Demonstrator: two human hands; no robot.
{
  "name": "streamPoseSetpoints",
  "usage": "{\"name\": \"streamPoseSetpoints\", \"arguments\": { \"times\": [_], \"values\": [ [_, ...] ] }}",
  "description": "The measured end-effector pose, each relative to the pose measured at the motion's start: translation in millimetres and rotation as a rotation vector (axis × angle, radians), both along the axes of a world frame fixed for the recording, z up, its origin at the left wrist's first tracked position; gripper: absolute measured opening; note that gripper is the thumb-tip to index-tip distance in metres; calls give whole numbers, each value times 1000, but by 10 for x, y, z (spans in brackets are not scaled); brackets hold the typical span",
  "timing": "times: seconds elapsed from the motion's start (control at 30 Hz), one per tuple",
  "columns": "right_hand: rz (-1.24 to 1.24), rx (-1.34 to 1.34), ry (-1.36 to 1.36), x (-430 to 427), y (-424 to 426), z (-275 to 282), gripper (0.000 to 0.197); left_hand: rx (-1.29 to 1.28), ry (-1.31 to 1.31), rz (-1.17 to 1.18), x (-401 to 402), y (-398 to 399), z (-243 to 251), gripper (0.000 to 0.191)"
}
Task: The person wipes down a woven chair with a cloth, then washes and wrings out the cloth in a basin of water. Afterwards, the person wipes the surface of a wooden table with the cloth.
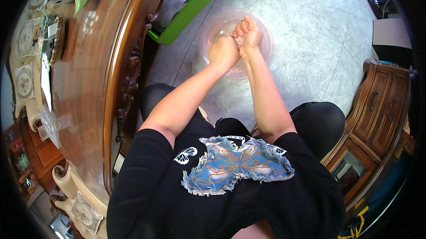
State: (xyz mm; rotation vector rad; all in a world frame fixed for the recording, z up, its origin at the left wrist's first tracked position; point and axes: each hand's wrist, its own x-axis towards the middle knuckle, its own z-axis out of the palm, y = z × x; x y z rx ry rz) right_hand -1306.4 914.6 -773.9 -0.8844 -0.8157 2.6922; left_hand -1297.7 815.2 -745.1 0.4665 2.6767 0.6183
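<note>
A round, translucent pinkish plastic basin [206, 47] stands on the grey floor in front of me, with what looks like water inside. Both of my hands are over it, touching near the wrists. My left hand [223, 51] is curled, back upward, against the right wrist and palm; its fingers are mostly hidden. My right hand [249, 34] looks wet, palm side partly up, with its fingers bent inward. Something pale and wet shows between the two hands; whether it is a held thing or part of the palm, I cannot tell.
A carved wooden table [86, 89] with a glossy top runs along the left, bearing a wicker basket [58, 41] and a clear plastic item [53, 127]. Beyond its edge lies an open green box [186, 16]. A wooden cabinet [372, 106] stands at the right. My knees flank the near floor.
</note>
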Motion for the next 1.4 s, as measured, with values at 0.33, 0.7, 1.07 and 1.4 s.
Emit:
{"name": "streamPoseSetpoints", "arguments": {
  "times": [0.33, 0.7, 1.07, 1.4],
  "values": [
    [140, -182, 76, 21, 98, 138, 42, 411, -647, 220, -225, -67, -236, 15],
    [210, -339, 227, -28, 193, 99, 43, 603, -1076, 149, -369, -166, -101, 23],
    [261, 630, -245, -52, 470, 69, 42, 462, -164, 125, -653, -211, -85, 37],
    [30, -543, 544, -79, 217, 179, 55, 591, -851, 75, -50, 141, -214, 28]
  ]
}}
